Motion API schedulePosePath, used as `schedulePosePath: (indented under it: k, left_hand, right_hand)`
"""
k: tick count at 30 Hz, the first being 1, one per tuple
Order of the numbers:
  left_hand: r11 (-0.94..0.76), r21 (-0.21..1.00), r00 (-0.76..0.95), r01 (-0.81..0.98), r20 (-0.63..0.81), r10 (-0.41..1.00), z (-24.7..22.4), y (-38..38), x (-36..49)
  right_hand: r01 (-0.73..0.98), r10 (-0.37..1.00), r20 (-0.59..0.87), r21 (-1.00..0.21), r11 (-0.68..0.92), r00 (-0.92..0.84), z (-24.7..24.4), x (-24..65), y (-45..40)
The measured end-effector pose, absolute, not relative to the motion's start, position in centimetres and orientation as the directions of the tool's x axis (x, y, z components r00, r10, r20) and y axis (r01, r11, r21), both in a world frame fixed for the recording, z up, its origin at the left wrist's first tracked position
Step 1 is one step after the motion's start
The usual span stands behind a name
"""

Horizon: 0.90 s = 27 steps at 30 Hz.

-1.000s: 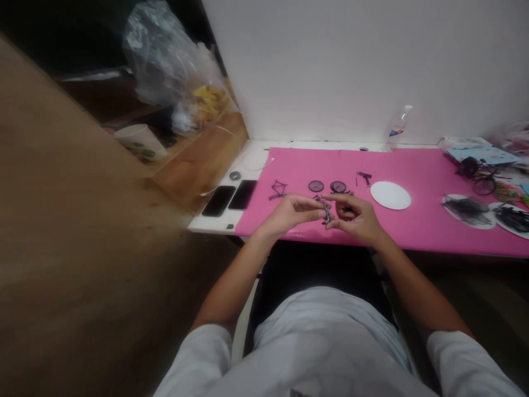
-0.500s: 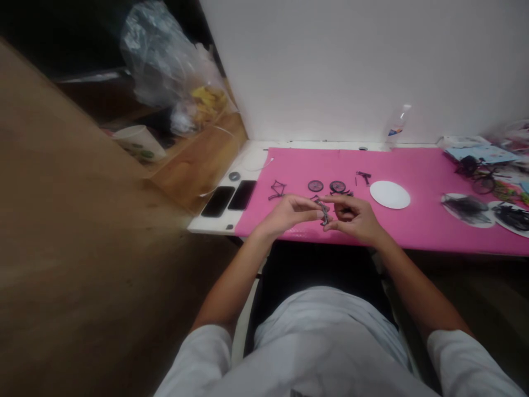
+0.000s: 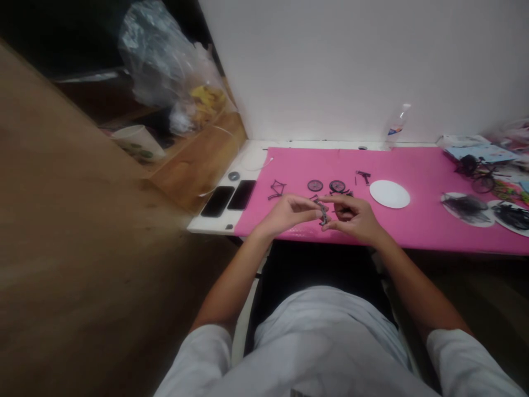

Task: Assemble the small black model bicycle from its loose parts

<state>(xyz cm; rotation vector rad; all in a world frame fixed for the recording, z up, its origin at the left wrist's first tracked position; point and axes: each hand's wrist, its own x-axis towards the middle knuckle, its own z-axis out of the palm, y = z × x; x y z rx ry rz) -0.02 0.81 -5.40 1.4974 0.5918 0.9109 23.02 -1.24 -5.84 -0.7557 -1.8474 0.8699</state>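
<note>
Between my two hands is a small dark model bicycle part (image 3: 323,214), held just above the front of the pink mat (image 3: 297,165). My left hand (image 3: 292,214) pinches it between thumb and fingers. From the other side, the thumb and index finger of my right hand (image 3: 355,219) grip its ends. Just beyond my hands lie two toy wheels (image 3: 315,186) and some dark small parts (image 3: 346,193), partly hidden by my right hand. A thin bicycle frame (image 3: 277,188) rests to the left, and a black pistol-shaped piece (image 3: 363,176) to the right.
A white plate (image 3: 389,194) stands right of my hands. Farther right are plates of black parts (image 3: 512,216) and an assembled model bicycle (image 3: 481,173). Two phones (image 3: 242,195) lie at the left. A clear bottle (image 3: 399,124) stands by the wall.
Hardly anything differs. Both hands keep the small part in nearly the same place, with only a slight shift of the fingers and the view.
</note>
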Motion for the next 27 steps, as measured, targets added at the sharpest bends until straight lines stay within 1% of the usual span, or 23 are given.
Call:
schedulePosePath:
  k: [9,14,27]
  left_hand:
    - [-0.201,0.972,0.555,-0.122,0.235,0.798,-5.6,1.1,0.0]
    - [-0.214,0.972,0.564,-0.095,0.23,0.793,-5.7,1.4,-0.1]
    - [-0.146,0.98,0.583,-0.137,0.199,0.788,-6.4,1.8,-0.1]
  right_hand:
    - [0.171,0.794,0.49,-0.802,0.573,-0.36,-6.0,23.0,-1.1]
    - [0.187,0.797,0.487,-0.799,0.571,-0.357,-6.1,23.0,-1.2]
    - [0.2,0.811,0.473,-0.807,0.556,-0.345,-6.2,23.0,-1.3]
